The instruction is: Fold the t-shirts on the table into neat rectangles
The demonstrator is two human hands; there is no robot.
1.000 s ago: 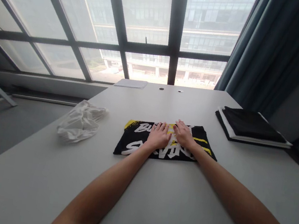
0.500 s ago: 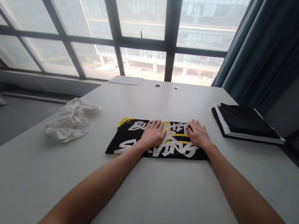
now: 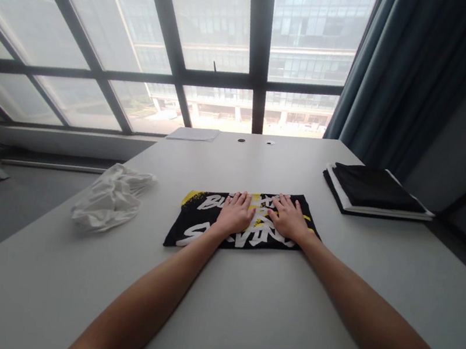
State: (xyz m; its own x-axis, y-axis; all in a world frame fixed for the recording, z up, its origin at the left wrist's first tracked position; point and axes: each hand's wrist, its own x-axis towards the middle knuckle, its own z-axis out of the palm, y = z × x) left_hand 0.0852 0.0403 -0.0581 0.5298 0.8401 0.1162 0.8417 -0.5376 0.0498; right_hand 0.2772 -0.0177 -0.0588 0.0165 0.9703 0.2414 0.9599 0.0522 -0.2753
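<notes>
A folded black garment (image 3: 190,221) with white lettering and yellow patches lies flat on the white table (image 3: 212,307). It looks like a T-shirt folded into a wide rectangle. My left hand (image 3: 236,213) rests palm down near its middle, fingers stretched out. Just to the right, my right hand (image 3: 290,216) lies flat on the same cloth with its fingers spread. Part of the print is hidden beneath both hands.
A crumpled white cloth (image 3: 109,199) lies at the table's left edge. On the right is a stack of folded black and white cloths (image 3: 378,190). Papers (image 3: 193,134) lie at the far edge, by the windows. A blue curtain (image 3: 376,79) hangs behind the stack.
My right hand has slid left across the garment, closer to my left hand, uncovering its right end. My left hand stays in about the same place. The view has shifted slightly.
</notes>
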